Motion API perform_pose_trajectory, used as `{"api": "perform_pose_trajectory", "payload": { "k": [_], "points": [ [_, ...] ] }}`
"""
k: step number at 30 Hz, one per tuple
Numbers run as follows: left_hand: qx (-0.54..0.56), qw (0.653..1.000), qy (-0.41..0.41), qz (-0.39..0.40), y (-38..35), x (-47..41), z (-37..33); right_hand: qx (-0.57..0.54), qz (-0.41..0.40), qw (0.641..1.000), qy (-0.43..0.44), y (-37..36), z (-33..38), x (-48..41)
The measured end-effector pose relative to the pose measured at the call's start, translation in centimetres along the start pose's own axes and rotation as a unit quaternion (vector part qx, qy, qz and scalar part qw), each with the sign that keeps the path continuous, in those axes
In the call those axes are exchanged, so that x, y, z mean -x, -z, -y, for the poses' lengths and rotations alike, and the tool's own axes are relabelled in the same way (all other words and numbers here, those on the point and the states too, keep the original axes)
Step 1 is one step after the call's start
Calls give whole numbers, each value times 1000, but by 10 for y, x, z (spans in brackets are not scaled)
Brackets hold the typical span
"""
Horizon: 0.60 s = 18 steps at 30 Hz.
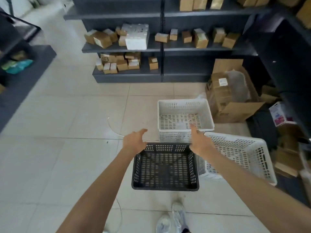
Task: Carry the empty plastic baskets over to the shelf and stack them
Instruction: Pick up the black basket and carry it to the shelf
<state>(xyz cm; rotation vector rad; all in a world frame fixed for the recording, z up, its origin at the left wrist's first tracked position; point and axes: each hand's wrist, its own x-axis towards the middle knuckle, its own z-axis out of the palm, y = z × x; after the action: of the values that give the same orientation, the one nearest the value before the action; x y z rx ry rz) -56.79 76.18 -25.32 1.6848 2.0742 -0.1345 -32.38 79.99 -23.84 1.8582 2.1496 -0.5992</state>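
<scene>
Nothing is grasped by left hand (134, 140) or right hand (200, 142); the presumably light, stiff black basket (165, 167) is best gripped at 3 and 9 o'clock.

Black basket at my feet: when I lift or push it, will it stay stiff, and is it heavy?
Probably light: the black basket is empty and perforated all over. Its moulded rim looks thick, so it should stay fairly stiff, flexing slightly at most. Sitting flat on smooth tile, it would likely slide rather than tip.
</scene>
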Motion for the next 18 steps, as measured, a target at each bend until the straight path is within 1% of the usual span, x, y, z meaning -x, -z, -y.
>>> {"api": "perform_pose_trajectory", "payload": {
  "k": [5, 9, 14, 18],
  "points": [
    [35, 997, 56, 42, -87, -49, 27, 20, 90, 996, -16, -106, -29, -38],
    [53, 993, 84, 65, -152, -85, 41, 38, 127, 991, -21, -176, -44, -70],
    [37, 992, 101, 62, -227, -136, 68, 37, 116, 993, -7, -268, -67, -115],
    [21, 994, 94, 53, -306, -171, 96, 38, 85, 995, -35, -342, -93, -164]
  ]
}}
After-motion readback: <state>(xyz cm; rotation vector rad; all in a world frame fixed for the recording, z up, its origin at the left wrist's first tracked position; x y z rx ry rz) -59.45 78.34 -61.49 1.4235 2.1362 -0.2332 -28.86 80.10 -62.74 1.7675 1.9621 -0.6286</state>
